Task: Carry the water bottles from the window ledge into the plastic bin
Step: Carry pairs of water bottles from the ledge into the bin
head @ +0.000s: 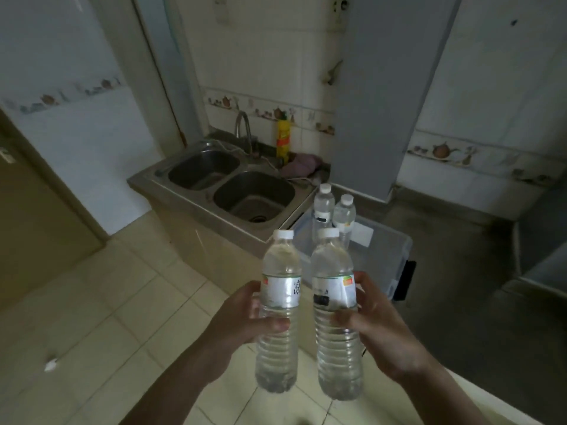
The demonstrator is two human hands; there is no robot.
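My left hand grips a clear water bottle with a white cap and white label, held upright. Beside it, my right hand grips a second water bottle of the same kind, also upright. Both are held out in front of me over the tiled floor. Just beyond them stands a clear plastic bin on the floor. Two more bottles stand upright inside it: one at the left and one right next to it. The window ledge is not in view.
A steel double sink on a cabinet stands left of the bin, with a tap, a yellow bottle and a pink cloth behind it. A grey pillar rises behind the bin. A brown door is at far left.
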